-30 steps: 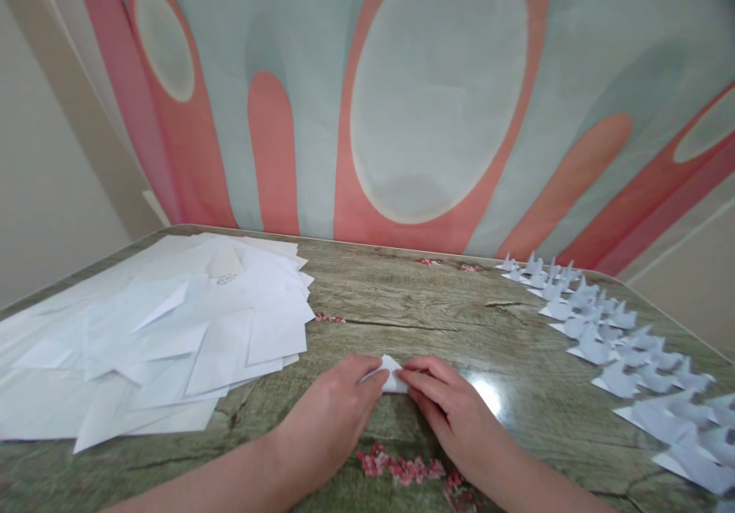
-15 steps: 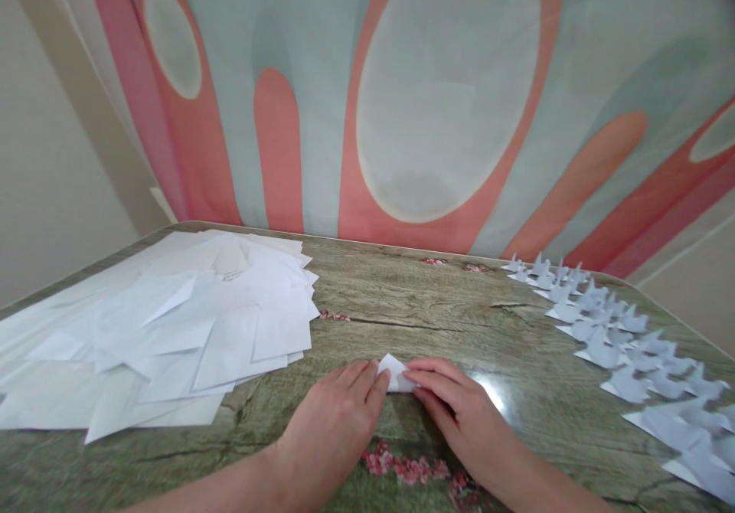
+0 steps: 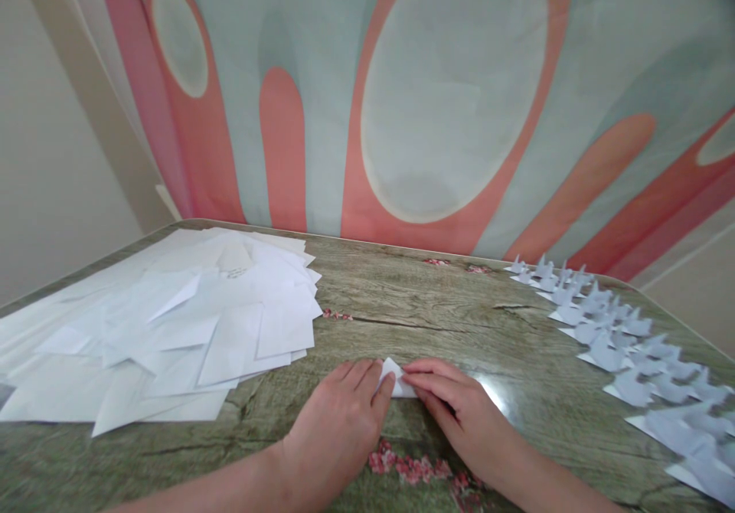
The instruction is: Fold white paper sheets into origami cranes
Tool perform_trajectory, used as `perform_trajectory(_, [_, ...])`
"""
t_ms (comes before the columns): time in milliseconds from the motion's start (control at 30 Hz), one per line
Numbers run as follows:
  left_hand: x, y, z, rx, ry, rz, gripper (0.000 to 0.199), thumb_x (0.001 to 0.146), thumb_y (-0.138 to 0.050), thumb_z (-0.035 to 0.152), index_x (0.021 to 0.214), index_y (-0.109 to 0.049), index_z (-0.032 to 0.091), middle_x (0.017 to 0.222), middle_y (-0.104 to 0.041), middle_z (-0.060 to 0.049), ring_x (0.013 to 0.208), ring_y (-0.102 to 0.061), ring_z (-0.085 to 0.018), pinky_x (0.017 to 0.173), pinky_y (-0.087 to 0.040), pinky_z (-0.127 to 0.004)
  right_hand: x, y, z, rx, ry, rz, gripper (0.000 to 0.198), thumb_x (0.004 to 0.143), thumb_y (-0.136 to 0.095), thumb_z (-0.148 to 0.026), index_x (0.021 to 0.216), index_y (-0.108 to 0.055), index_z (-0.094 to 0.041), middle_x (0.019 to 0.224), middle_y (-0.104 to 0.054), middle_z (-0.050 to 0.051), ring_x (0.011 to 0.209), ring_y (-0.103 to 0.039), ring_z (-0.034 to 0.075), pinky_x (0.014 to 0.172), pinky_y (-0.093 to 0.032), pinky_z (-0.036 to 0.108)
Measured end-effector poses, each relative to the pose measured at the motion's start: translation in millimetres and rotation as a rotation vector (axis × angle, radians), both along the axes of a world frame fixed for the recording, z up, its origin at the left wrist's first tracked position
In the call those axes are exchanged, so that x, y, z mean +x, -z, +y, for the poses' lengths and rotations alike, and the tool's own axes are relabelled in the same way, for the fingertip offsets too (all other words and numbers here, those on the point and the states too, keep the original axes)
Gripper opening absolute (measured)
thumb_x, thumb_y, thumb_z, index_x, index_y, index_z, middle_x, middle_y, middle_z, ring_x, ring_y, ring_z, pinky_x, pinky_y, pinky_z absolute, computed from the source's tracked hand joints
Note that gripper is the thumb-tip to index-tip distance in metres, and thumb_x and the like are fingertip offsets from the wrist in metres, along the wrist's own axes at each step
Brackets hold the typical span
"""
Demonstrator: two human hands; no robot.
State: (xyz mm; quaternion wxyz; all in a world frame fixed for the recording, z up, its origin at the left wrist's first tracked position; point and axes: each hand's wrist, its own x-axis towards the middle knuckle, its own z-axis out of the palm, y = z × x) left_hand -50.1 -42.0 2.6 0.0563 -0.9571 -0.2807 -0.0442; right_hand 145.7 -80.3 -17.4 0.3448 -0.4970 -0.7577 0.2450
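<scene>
A small folded piece of white paper (image 3: 400, 384) lies on the wood-patterned table between my two hands, one corner pointing away from me. My left hand (image 3: 347, 406) presses on its left side, fingers together and partly covering it. From the right, my right hand (image 3: 451, 398) pinches the paper's edge between thumb and fingertips. The fingers hide parts of the paper's folds.
To the left spreads a heap of loose white paper sheets (image 3: 230, 337). Several folded paper cranes (image 3: 609, 352) stand in rows along the right side. The table (image 3: 402, 291) meets a patterned wall (image 3: 321, 115) at the back.
My left fingers have shifted slightly further over the folded paper, covering more of it. My right hand keeps nearly the same hold. The whole view has shifted a little.
</scene>
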Motion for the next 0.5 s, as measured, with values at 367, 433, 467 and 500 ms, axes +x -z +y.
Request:
perform_trajectory(367, [0.3, 2.3, -2.3, 0.057, 0.005, 0.046, 0.037, 0.082, -0.045, 0.011, 0.119, -0.05, 0.009, 0.119, -0.056, -0.016, 0.106, -0.054, -0.026, 0.087, -0.046, -0.04, -1.2, -0.7, 1.5, -0.015, -0.019, -0.003, 0.034, 0.088, -0.04, -0.01, 0.11, -0.06, -0.027, 0.107, -0.059, 0.005, 0.098, -0.054, 0.015, 0.087, -0.045, 0.031])
perform_trajectory(433, [0.3, 2.2, -2.6, 0.06, 0.004, 0.051, 0.037, 0.082, -0.046, 0.011, 0.119, -0.05, 0.009, 0.119, -0.056, -0.016, 0.105, -0.055, -0.026, 0.086, -0.046, -0.039, -0.8, 0.4, 1.5, -0.007, -0.027, -0.008, 0.034, 0.088, -0.041, -0.011, 0.11, -0.06, -0.027, 0.107, -0.059, 0.004, 0.098, -0.054, 0.015, 0.086, -0.045, 0.031])
perform_trajectory(467, [0.4, 2.0, -2.6, 0.059, 0.004, 0.056, 0.037, 0.082, -0.046, 0.011, 0.119, -0.05, 0.008, 0.118, -0.056, -0.016, 0.105, -0.055, -0.026, 0.086, -0.046, -0.039, -0.7, 0.9, 1.4, -0.003, -0.026, -0.011, 0.034, 0.088, -0.041, -0.011, 0.11, -0.06, -0.027, 0.107, -0.06, 0.004, 0.098, -0.054, 0.016, 0.087, -0.045, 0.031])
perform_trajectory(500, [0.5, 1.7, -2.5, 0.058, 0.003, 0.06, 0.038, 0.082, -0.046, 0.011, 0.119, -0.05, 0.008, 0.118, -0.056, -0.016, 0.105, -0.055, -0.026, 0.086, -0.046, -0.039, -0.7, 1.3, 1.3, -0.001, -0.024, -0.015, 0.034, 0.087, -0.041, -0.01, 0.11, -0.06, -0.027, 0.107, -0.06, 0.004, 0.098, -0.053, 0.016, 0.087, -0.044, 0.031])
